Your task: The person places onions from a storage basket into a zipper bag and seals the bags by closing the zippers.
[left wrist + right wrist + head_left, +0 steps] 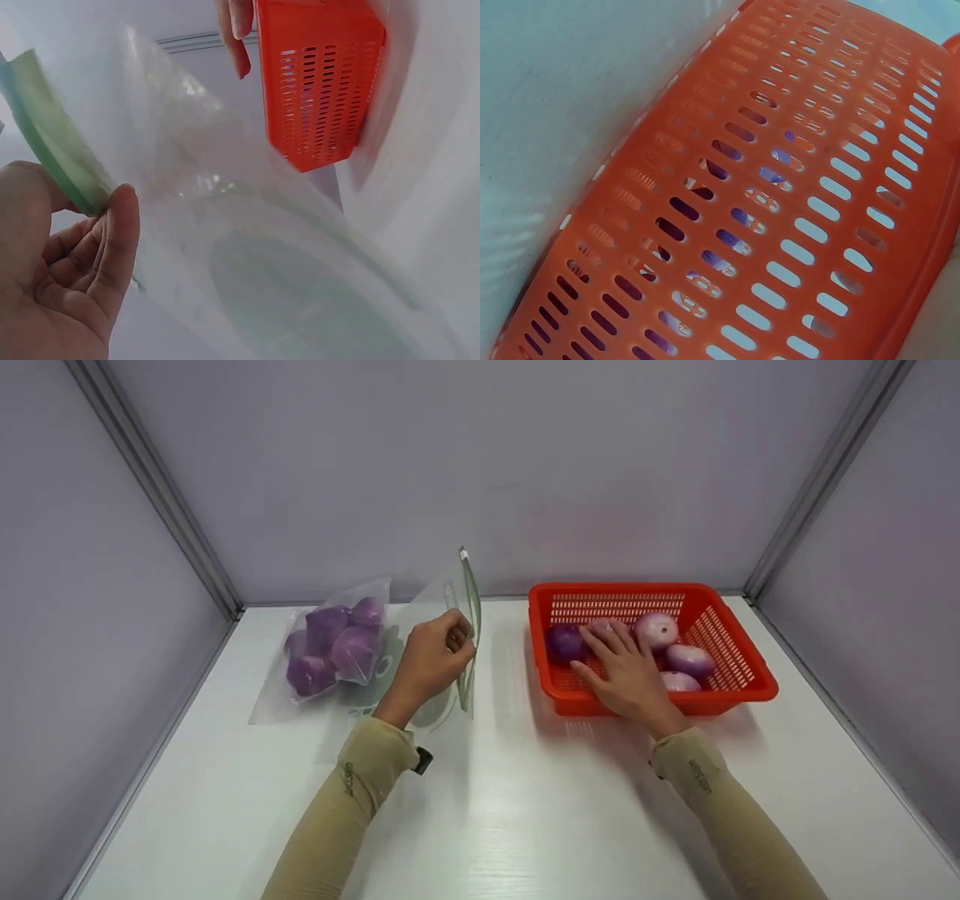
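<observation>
My left hand pinches the green-edged mouth of a clear zip bag between thumb and fingers. The bag, printed with green shapes, stands partly upright from the table. My right hand reaches over the front rim of a red plastic basket, fingers spread above a pinkish red onion. A darker red onion lies left of those fingers. Several more onions lie on the basket's right side. In the right wrist view, the slotted basket wall hides the hand's fingertips.
Left of the zip bag lies a filled clear bag holding several red onions. All rests on a white table, enclosed by pale panels at the back and both sides.
</observation>
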